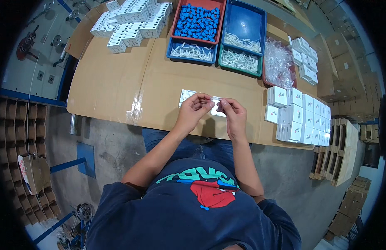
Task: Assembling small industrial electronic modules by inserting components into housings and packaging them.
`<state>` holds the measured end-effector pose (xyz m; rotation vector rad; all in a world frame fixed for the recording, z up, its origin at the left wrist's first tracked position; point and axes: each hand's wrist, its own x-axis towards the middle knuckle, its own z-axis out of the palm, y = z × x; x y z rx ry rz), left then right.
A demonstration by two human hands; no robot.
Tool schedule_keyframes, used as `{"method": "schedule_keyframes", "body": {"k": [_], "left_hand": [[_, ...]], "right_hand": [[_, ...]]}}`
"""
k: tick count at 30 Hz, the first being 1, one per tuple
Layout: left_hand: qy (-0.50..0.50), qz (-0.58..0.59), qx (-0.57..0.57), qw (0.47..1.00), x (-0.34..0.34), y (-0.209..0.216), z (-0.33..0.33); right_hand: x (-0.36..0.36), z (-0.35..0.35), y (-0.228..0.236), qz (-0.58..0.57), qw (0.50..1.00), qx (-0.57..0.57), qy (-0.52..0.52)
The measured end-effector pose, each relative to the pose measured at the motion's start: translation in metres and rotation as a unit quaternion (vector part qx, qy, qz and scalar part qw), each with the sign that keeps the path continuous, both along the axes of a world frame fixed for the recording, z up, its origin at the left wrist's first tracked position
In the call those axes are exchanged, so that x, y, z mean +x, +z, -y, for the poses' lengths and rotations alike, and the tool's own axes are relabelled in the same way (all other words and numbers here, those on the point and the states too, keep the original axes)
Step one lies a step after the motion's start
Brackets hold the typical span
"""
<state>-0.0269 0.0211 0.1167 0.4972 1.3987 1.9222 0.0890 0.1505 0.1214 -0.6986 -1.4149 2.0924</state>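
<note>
Pinching a small clear plastic packet (216, 100) between both hands, just above the near edge of the cardboard-covered surface (118, 83).

The left hand (194, 109) and right hand (233, 111) each grip one end of the packet with fingertips closed on it; what it contains is too small to tell. Just beyond the hands lies a flat clear packet with white contents (186, 96). Stacked small white cardboard boxes (299, 114) stand to the right, and farther back sit a red tray of blue plastic parts (198, 21) and a blue tray of white parts (192, 51).
</note>
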Motion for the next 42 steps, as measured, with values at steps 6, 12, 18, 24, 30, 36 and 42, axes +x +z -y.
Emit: {"method": "schedule_keyframes", "body": {"k": [6, 12, 18, 24, 30, 36, 42], "left_hand": [[-0.125, -0.006, -0.047, 0.991, 0.002, -0.003, 0.002], [-0.052, -0.071, -0.098, 0.991, 0.005, 0.004, -0.001], [-0.011, -0.076, -0.055, 0.996, -0.003, 0.017, -0.001], [0.001, -0.102, -0.058, 0.993, -0.007, 0.021, 0.002], [0.021, -0.036, -0.030, 0.999, 0.001, 0.014, 0.001], [0.007, -0.088, -0.051, 0.995, 0.002, 0.016, 0.003], [0.103, -0.239, -0.070, 0.963, 0.016, 0.027, -0.009]], "right_hand": [[0.003, -0.005, 0.002, -0.021, 0.998, 0.005, -0.053], [0.002, -0.003, -0.003, 0.008, 0.997, 0.038, -0.065], [0.003, -0.001, 0.000, -0.004, 0.999, 0.042, -0.026], [0.001, -0.002, 0.001, -0.038, 0.996, 0.071, 0.023], [0.004, 0.000, -0.001, -0.050, 0.997, 0.062, 0.021], [0.009, -0.003, -0.002, -0.048, 0.996, 0.067, 0.033], [0.011, 0.001, 0.000, -0.047, 0.994, 0.094, -0.002]]}}
